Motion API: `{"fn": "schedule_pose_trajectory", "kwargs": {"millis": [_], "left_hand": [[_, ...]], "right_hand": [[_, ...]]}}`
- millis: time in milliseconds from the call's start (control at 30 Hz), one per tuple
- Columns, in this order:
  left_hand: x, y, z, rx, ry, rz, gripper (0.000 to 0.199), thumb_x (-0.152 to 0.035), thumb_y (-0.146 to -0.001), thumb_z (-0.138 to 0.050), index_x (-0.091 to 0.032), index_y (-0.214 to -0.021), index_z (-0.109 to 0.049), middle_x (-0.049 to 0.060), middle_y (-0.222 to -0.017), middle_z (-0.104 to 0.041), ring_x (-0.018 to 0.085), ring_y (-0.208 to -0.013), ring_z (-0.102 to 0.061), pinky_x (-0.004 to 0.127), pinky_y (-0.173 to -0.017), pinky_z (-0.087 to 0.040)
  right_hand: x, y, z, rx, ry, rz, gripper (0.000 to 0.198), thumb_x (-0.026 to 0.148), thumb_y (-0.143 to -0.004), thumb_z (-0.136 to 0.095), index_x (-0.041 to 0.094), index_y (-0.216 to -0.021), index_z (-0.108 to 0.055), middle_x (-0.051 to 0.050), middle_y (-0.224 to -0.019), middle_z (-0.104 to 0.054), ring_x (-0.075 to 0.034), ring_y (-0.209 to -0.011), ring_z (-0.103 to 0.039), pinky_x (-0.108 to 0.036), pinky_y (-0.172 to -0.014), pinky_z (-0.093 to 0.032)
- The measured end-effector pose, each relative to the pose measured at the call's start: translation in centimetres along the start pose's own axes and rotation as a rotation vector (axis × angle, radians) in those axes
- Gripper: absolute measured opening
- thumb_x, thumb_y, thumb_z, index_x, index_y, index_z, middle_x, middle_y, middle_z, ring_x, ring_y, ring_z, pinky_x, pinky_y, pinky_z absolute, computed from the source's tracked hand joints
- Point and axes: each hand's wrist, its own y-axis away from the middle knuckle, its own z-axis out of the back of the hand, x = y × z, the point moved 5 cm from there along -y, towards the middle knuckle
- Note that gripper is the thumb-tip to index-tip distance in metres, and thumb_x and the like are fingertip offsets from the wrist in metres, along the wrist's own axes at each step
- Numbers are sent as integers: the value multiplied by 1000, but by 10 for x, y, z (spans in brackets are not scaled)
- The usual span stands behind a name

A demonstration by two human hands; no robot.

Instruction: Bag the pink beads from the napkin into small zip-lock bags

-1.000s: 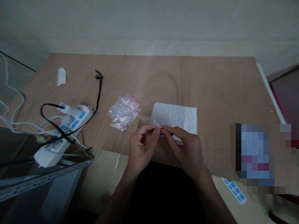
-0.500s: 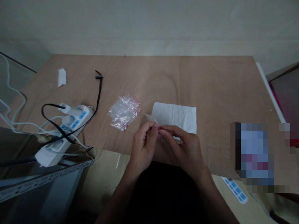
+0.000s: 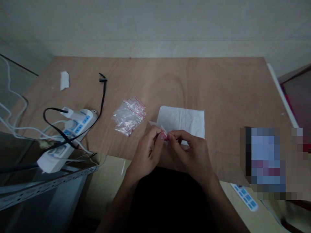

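Observation:
Between my fingertips is a small clear zip bag (image 3: 164,130) with a red edge line, mostly covered by the fingers. My left hand (image 3: 150,150) pinches it between thumb and forefinger. From the other side my right hand (image 3: 190,149) pinches its edge, thumb against forefinger. Just beyond the hands a white tissue (image 3: 182,118) lies flat on the wooden table (image 3: 225,94). To the left of the hands is a loose pile of clear zip bags (image 3: 130,116) with red seal lines.
At the left, a white power strip (image 3: 80,124) carries plugs and tangled cables, with a black cable (image 3: 104,94) running up the table. A white scrap (image 3: 64,80) lies at the back left. Below the table's right front edge is another power strip (image 3: 245,197). One patch at the right is blurred out.
My fingertips have drawn slightly apart, and more of the bag's red edge shows between them. The left hand has shifted a little to the left. The things on the table have not moved.

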Motion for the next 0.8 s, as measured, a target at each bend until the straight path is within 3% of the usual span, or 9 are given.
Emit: {"fn": "schedule_pose_trajectory", "kwargs": {"millis": [233,433,600,800], "left_hand": [[-3,-1,6,-36,-25,-40,26,-31,-97,-45,-21,-74,-52,0,-73,-55,14,-67,-49,27,-64,-38],[3,-2,5,-91,97,56,33,-44,-90,-58,-20,-67,-53,-3,-60,-48,12,-56,-42,25,-55,-34],[3,-2,5,13,121,93,41,-49,-94,-50,-20,-64,-54,-2,-60,-49,12,-56,-44,25,-56,-37],[-8,-1,9,76,-97,-16,28,-30,-96,-45,-20,-71,-52,-1,-67,-51,13,-62,-47,26,-58,-36]], "right_hand": [[0,4,-3,-31,12,-30,19,26,-93,-55,20,-89,-73,-2,-78,-76,-14,-69,-71,-22,-62,-56],[-1,3,-3,28,-60,23,17,27,-90,-60,25,-96,-76,-2,-92,-78,-18,-82,-74,-29,-75,-59],[-2,0,-2,138,-139,-47,16,21,-87,-63,24,-90,-78,1,-80,-78,-14,-71,-72,-23,-64,-57],[4,1,1,116,9,5,20,20,-90,-56,19,-86,-76,2,-67,-72,-10,-56,-63,-20,-52,-49]]}}
